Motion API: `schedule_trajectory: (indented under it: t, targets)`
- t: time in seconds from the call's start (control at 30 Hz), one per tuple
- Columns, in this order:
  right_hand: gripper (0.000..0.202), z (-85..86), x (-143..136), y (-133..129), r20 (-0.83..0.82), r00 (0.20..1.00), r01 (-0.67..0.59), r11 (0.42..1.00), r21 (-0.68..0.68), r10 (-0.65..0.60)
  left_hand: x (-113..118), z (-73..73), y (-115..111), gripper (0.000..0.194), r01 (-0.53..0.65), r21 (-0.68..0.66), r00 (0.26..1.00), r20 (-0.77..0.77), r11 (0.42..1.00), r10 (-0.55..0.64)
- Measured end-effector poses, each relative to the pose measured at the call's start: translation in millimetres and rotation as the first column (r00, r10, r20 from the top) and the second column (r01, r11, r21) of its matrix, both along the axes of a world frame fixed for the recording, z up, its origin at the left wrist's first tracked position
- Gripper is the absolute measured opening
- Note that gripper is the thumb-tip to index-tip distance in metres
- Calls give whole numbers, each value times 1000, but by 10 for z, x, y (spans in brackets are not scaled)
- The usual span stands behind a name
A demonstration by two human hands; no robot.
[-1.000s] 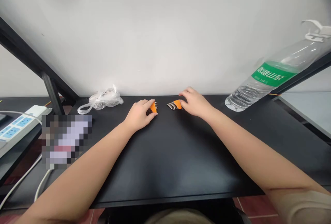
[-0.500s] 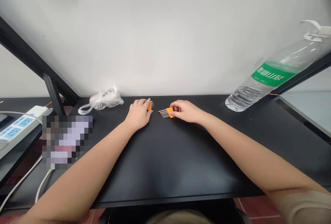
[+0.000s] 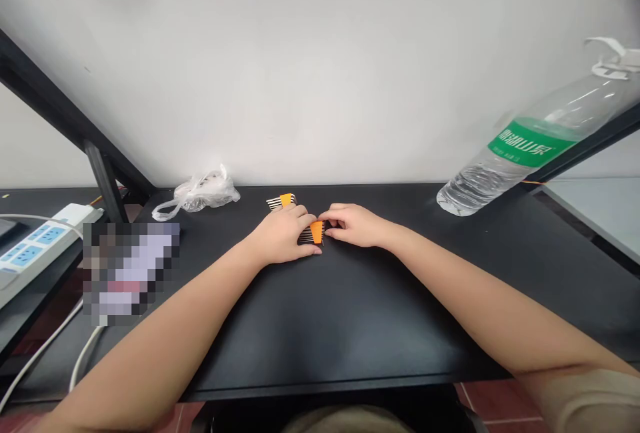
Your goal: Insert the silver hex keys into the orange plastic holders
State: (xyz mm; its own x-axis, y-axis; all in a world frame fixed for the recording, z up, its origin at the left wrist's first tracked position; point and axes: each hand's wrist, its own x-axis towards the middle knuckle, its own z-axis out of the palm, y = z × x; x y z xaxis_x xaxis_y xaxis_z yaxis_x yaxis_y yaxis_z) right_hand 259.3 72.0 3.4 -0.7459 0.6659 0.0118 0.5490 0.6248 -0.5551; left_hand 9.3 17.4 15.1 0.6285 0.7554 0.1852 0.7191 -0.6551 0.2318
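Note:
Two orange holders with thin metal keys lie on the black table. The back one, an orange key set (image 3: 286, 200), shows just behind my left hand (image 3: 286, 234). The front orange key set (image 3: 317, 232) sits between my two hands, its metal keys pointing left. My left hand has its thumb and index finger around that front set, on its left side. My right hand (image 3: 351, 225) has its bent fingertips at the set's right end, by the key bends; whether they grip it is too small to tell.
A large water bottle (image 3: 533, 143) with a green label stands at the right. At the back left lies a clear plastic bag (image 3: 207, 191). A blurred-out object (image 3: 135, 273), a white power strip (image 3: 37, 243) and white cables are at the left.
The front key set has moved left and toward me with my right hand. My left hand has left the back set, now uncovered, and come right to the front set.

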Motion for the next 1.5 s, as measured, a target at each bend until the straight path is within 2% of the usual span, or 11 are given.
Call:
schedule_trajectory:
  t: [0.13,0.37,0.6,0.83,1.0,1.33,1.5]
  targets:
    - [28,-32,-4,17,-40,999,23,998,-53,-25,9,-57,33,36,-27,-11,999,17,1000,28]
    - [24,-1,-14,-7,-99,994,23,982,-188,-42,4,-89,43,36,-21,-11,988,150,1000,22]
    - [31,68,-13,-44,-235,964,13,910,-415,-121,-5,-79,31,37,-15,-75,962,273,997,35]
    - [34,10,-47,-66,-358,895,19,825,-565,-265,21,-68,18,40,5,-168,936,349,986,55]
    - [33,-29,-51,-71,-390,872,5,802,-597,-295,31,-60,38,37,30,-152,932,361,988,27]
    - [34,-31,-68,-65,-467,823,-14,810,-586,-323,20,-74,50,27,9,-131,934,355,991,38]
    - [36,-13,-51,-53,-396,863,34,819,-573,-313,-9,-96,60,26,-7,-127,943,330,992,49]
